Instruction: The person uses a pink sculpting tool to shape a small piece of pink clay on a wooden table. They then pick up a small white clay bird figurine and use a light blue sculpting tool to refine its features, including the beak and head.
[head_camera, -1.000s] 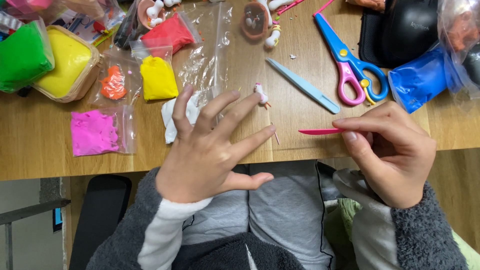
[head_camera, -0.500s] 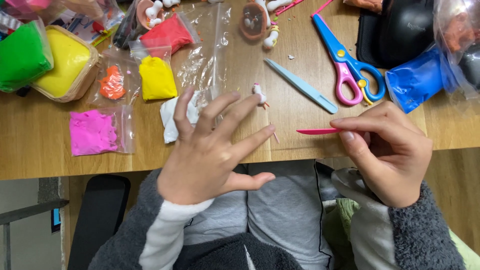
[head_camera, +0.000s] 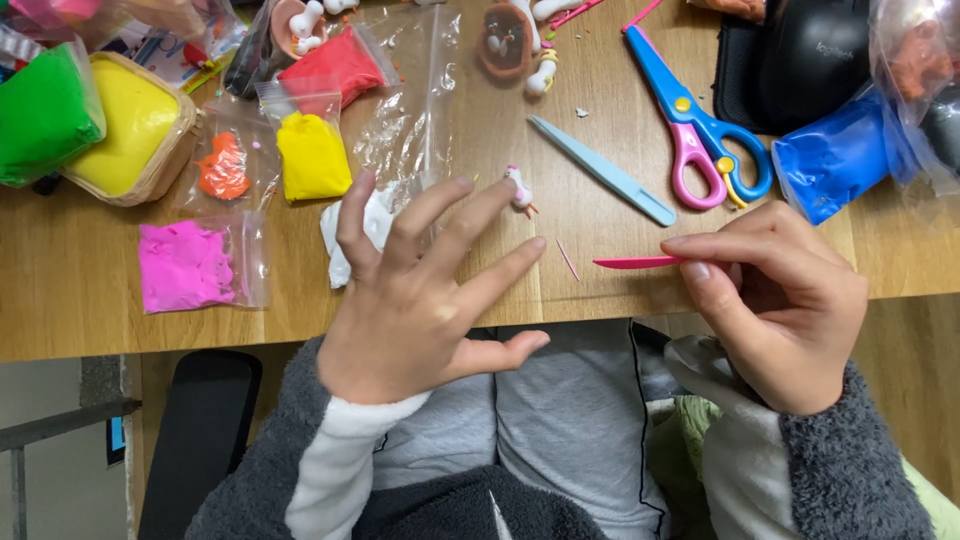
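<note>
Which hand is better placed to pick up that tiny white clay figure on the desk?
Left. The left hand is empty, its spread fingers reaching just short of the figure. The right hand sits farther off and already pinches a pink tool.

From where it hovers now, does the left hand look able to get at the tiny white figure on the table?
Probably yes. The left hand is spread open and holds nothing, and its fingertips lie just short of the tiny white figure, with only bare table between them.
</note>
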